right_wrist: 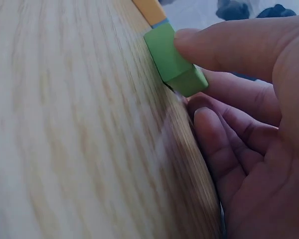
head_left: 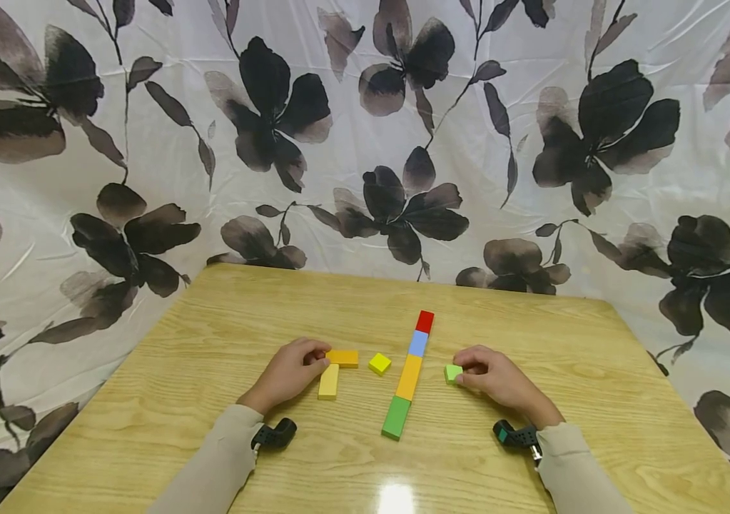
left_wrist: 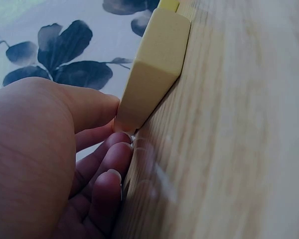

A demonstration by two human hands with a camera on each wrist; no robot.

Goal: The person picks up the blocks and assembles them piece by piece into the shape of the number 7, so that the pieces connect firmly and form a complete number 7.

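Note:
My left hand (head_left: 321,361) lies on the wooden table (head_left: 210,328). Its thumb and curled fingers pinch the near end of a pale yellow block (head_left: 329,382), seen close up in the left wrist view as the block (left_wrist: 154,69) against the left hand (left_wrist: 120,132). An orange block (head_left: 343,358) lies just beyond, by the fingertips. My right hand (head_left: 464,373) pinches a light green cube (head_left: 452,373) flat on the table. The right wrist view shows the thumb on top of the cube (right_wrist: 172,57), with the right hand (right_wrist: 189,84) curled beside it.
Between the hands a line of blocks runs away from me: green (head_left: 396,417), orange (head_left: 409,377), blue (head_left: 418,343), red (head_left: 425,321). A small yellow cube (head_left: 379,364) sits left of the line. A flower-print cloth (head_left: 365,143) walls in the table.

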